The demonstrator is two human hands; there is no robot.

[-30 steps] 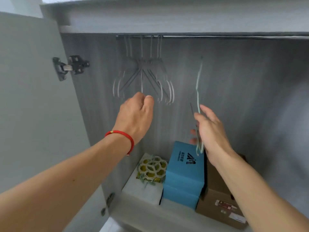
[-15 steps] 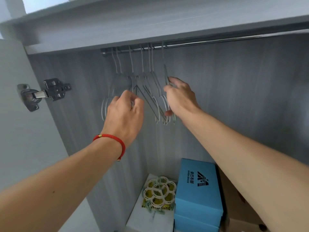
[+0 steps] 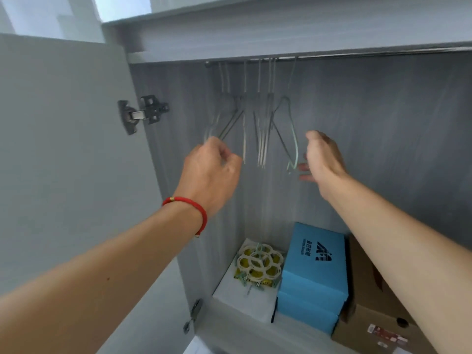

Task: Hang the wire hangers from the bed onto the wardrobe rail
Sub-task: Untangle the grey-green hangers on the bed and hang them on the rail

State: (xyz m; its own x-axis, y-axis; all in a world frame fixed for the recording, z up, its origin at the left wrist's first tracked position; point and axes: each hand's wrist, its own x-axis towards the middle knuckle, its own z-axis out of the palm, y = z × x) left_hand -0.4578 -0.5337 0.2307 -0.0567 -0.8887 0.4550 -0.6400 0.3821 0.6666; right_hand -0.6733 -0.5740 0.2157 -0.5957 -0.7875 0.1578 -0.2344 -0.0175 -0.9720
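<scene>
The hangers (image 3: 258, 129) hung bunched on the rail (image 3: 332, 55) at 12 o'clock. The left hand (image 3: 212, 172) pinched the leftmost; the right hand (image 3: 323, 159) was loose, empty. Next, probably fetching more from the bed.

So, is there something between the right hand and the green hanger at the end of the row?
Nothing visible. The right hand is open just right of the green hanger, which already hangs on the rail; only open air lies between them.
</scene>
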